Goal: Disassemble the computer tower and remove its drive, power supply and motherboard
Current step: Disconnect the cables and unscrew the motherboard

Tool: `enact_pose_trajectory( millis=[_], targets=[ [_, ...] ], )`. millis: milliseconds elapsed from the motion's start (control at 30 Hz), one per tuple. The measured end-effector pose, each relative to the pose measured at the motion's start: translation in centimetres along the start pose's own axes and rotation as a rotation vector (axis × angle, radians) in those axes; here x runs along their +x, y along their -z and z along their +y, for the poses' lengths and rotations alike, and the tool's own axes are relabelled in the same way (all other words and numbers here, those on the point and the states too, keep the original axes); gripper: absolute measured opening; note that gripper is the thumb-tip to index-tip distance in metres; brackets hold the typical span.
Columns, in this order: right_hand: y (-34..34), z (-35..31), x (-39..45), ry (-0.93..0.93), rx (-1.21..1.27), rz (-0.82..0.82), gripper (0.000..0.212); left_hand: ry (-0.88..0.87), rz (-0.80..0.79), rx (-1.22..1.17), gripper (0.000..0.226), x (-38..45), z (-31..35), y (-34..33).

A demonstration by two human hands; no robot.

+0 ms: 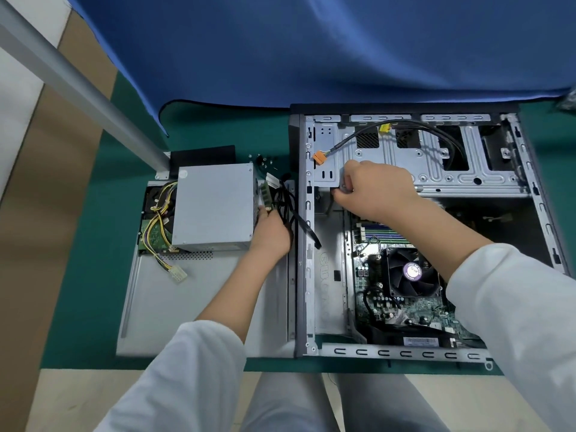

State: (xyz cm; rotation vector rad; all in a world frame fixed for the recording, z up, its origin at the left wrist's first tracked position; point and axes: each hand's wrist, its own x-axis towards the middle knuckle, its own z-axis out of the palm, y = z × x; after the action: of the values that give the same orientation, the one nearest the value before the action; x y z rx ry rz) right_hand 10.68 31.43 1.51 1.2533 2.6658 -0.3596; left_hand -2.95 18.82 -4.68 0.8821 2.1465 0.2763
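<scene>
Sleeves in white frame the view, both forearms reaching forward over the green bench (93, 275). At left, the power supply (213, 205) already sits out on the removed side panel (187, 307), its wire bundle trailing (boxy and heavy-looking; best lifted by the casing, not the wires). Left hand (271, 232) is clenched on a green memory stick (265, 196) beside black cables; thin and fragile, so hold by the edges. Right hand (371, 191), wrist bent down, pinches something small at the drive cage (405, 157) inside the computer tower (420, 232); what exactly, I cannot tell. Motherboard (405, 291) remains mounted.
</scene>
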Motion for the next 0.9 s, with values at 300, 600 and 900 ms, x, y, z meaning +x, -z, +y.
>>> enact_pose_trajectory(
  millis=[300, 600, 900],
  targets=[
    [-0.16, 0.04, 0.04, 0.000, -0.001, 0.011, 0.020, -0.156, -0.050, 0.035, 0.034, -0.05, -0.11, -0.01],
    [-0.18, 0.06, 0.07, -0.007, 0.002, 0.026, 0.020, -0.065, -0.041, 0.012, 0.035, -0.11, 0.00, 0.48],
    [-0.18, 0.02, -0.01, -0.003, -0.011, 0.046, 0.020, 0.037, 0.009, -0.149, 0.027, 0.39, -0.35, -0.16]
  ],
)
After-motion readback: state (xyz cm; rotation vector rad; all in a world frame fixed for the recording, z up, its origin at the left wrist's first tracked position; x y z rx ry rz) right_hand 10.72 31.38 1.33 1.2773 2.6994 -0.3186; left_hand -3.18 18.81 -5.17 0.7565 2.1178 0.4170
